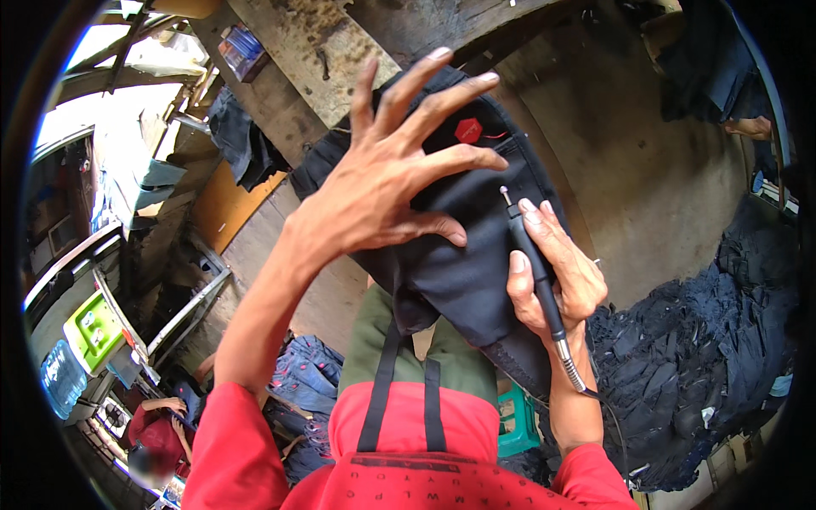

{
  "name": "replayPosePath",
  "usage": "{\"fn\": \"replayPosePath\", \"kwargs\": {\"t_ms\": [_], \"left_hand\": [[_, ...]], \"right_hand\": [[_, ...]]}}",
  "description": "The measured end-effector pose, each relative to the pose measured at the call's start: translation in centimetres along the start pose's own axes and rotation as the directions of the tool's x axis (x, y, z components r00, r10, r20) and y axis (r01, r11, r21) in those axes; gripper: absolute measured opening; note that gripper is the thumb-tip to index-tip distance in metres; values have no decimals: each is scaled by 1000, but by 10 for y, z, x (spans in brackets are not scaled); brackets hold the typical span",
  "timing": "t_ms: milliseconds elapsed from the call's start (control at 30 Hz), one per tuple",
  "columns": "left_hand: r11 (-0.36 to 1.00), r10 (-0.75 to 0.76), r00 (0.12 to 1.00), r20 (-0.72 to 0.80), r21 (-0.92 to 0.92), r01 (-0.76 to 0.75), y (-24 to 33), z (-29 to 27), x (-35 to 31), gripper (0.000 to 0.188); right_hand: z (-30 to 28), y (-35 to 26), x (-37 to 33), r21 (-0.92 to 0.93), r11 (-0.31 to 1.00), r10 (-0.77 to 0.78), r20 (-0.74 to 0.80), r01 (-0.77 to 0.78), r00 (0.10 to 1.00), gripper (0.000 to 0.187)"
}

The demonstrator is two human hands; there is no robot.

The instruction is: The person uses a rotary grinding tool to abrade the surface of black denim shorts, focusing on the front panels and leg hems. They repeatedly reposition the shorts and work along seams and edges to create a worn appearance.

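Observation:
My left hand (393,174) lies flat with fingers spread on a dark denim garment (459,272) that is draped over a support in front of me. A small red hexagonal patch (468,130) shows on the cloth just right of my fingers. My right hand (557,272) grips a slim black rotary hand tool (534,263) like a pen, its metal tip (505,195) pointing up against the fabric. A flexible metal shaft (574,370) runs from the tool's lower end past my wrist.
A large heap of dark denim pieces (688,374) lies at the right. Blue jeans (306,365) are piled at the lower left, near another person in red (157,429). A green stool (517,421) stands below. Wooden beams (297,59) cross overhead.

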State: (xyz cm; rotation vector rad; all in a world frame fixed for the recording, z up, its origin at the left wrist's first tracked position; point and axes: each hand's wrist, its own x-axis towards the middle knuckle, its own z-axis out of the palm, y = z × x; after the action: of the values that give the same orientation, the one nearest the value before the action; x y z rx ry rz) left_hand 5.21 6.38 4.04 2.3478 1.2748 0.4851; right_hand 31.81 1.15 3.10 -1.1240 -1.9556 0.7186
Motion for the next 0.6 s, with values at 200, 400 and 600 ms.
{"fn": "replayPosePath", "kwargs": {"t_ms": [200,400,600], "left_hand": [[999,12,991,136,-41,-7,-15,9,6,84],[1000,14,988,152,-24,-11,-18,8,8,86],[1000,12,987,162,-19,-9,-18,8,9,85]], "right_hand": [[-3,4,0,-60,998,-24,62,28,998,36],[1,5,4,-77,996,-29,44,33,999,37],[4,6,9,-96,994,-44,63,49,997,37]]}}
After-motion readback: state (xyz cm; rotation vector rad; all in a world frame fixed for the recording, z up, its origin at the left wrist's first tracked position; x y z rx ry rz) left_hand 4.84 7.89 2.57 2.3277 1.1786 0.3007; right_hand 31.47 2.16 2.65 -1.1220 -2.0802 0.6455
